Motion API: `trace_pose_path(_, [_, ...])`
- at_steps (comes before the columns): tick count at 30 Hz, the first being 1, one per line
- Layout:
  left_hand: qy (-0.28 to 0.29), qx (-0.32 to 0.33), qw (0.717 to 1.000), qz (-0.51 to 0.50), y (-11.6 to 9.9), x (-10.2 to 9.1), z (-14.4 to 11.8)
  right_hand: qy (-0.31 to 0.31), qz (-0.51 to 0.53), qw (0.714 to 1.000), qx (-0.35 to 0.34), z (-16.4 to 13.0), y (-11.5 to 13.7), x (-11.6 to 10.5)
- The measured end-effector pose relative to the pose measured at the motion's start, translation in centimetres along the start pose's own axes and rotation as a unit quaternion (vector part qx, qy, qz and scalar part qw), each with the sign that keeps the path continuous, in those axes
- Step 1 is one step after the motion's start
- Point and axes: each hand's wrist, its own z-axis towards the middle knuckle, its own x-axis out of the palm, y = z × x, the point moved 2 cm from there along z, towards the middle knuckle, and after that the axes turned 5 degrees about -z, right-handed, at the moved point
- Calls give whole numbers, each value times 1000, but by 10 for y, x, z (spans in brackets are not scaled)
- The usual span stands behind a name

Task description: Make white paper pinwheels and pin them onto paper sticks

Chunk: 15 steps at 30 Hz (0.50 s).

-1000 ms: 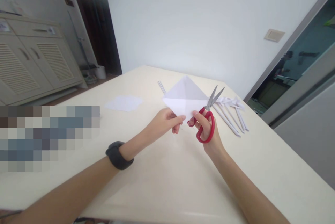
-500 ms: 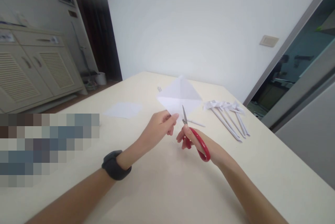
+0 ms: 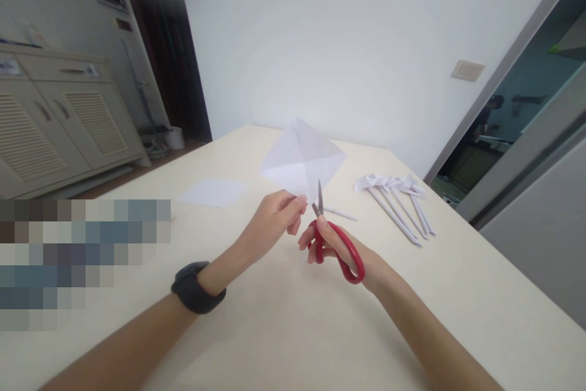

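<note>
Left hand: my left hand pinched the lower corner of the white creased square sheet of paper, thumb and fingers clamped on it, so that the sheet stood up above the cream worktop, tilted away from me.
Right hand: my right hand had its grip closed through the loops of the red-handled steel scissors, the blades pointing up and nearly together.
Blade and paper: the blade tips sat at the lower edge of the sheet, just beside my left fingertips; I could not tell whether they had bitten into the paper.
Paper's place: held in the air over the middle of the worktop, touching nothing but my left hand and perhaps the blades.
Step in hand: I judged this to be the start of a cut from the held corner along a crease.
Next move calls for: as I judged it, keeping the sheet taut, lining the blades with the fold, and holding my left fingers clear of the edge.
Nearby: a bundle of rolled white paper sticks lay to the right, one thin white paper stick lay just behind the scissors, and a flat white paper sheet lay to the left, all well apart from my hands.
Wrist: a dark band sat on my left wrist.
</note>
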Motion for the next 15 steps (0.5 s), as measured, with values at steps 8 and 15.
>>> trace_pose_path(8, [35, -3, 997, -62, 2, 9, -3, 21, 51, 998, -3, 2, 8, 9])
trace_pose_path(15, [26, -10, 996, -83, 5, 10, -5, 32, 50, 998, -17, 4, 8, 10])
